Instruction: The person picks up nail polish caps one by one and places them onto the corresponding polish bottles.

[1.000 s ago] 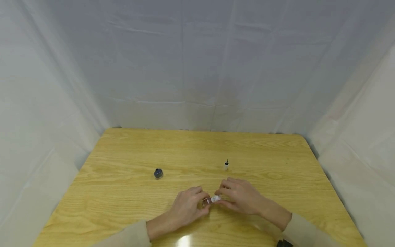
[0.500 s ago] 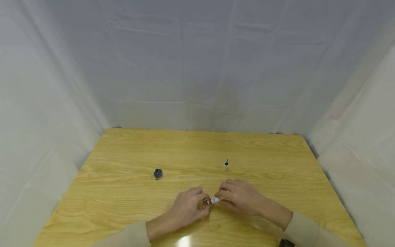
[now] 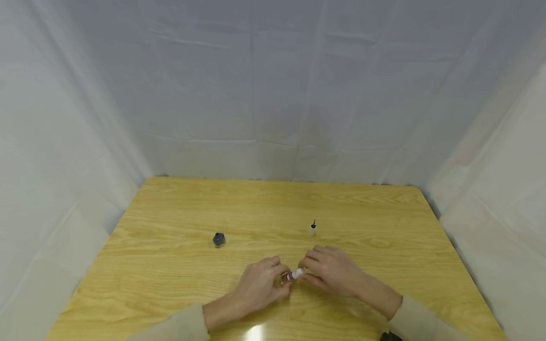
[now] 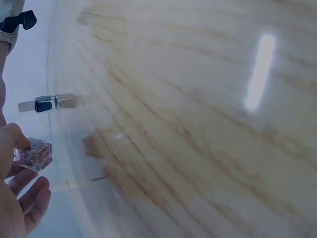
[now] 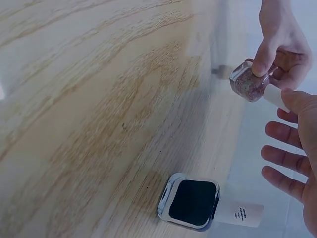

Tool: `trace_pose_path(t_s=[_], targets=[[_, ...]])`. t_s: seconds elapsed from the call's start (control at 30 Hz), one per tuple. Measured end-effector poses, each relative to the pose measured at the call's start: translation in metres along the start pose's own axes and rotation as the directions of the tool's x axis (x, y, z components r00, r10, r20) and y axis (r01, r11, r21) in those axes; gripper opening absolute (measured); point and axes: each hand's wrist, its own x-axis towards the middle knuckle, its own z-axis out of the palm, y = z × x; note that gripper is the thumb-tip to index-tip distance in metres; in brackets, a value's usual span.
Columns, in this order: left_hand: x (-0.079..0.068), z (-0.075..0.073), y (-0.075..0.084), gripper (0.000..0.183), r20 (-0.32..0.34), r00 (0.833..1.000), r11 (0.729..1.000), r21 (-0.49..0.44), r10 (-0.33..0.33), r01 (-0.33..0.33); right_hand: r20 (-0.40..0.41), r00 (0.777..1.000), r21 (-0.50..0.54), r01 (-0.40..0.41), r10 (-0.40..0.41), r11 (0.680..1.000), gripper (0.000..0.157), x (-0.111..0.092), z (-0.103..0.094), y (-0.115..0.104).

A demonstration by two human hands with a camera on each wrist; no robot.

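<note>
My left hand [image 3: 260, 286] holds a small faceted nail polish bottle [image 5: 247, 82], its glass filled with pinkish glitter. The bottle is tilted with its white cap [image 3: 298, 273] to the right. My right hand [image 3: 334, 270] has thumb and forefinger on that cap, while its other fingers spread loosely in the right wrist view. The cap sits against the bottle's neck. In the left wrist view the bottle's glass shows between thumb and fingers, and the cap is hidden.
An uncapped dark blue polish bottle [image 3: 219, 239] stands to the left. A white cap [image 3: 313, 229] stands brush up beyond my right hand. Another dark polish bottle [image 5: 193, 202] with a white cap stands on the wooden table [image 3: 273, 203], near my right arm. White sheeting [image 3: 273, 94] surrounds the table.
The white cap has turned a little in my right fingers, and its printed label no longer shows. My left hand and the bottle stay almost still.
</note>
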Motion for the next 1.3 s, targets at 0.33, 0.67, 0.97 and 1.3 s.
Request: trace_pose_path(t_s=[0.33, 0.67, 0.97, 1.3], targets=[[0.003, 0.001, 0.002, 0.019, -0.018, 1.000, 1.000, 0.006, 0.005, -0.005, -0.005, 0.997, 0.030, -0.077, 0.077, 0.997, 0.022, 0.002, 0.005, 0.002], [0.005, 0.001, 0.004, 0.022, -0.006, 1.000, 1.000, 0.002, -0.012, 0.012, -0.030, 0.995, 0.012, -0.090, 0.091, 0.996, 0.024, 0.002, 0.011, 0.005], [0.005, 0.001, 0.001, 0.021, -0.007, 1.000, 1.000, -0.001, -0.005, 0.005, 0.004, 0.998, 0.053, -0.065, 0.065, 0.996, 0.023, 0.004, -0.001, 0.007], [0.004, -0.001, -0.001, 0.018, 0.005, 1.000, 1.000, -0.018, 0.011, -0.011, 0.056, 0.998, 0.030, 0.022, -0.024, 0.999, 0.020, 0.006, -0.010, 0.010]])
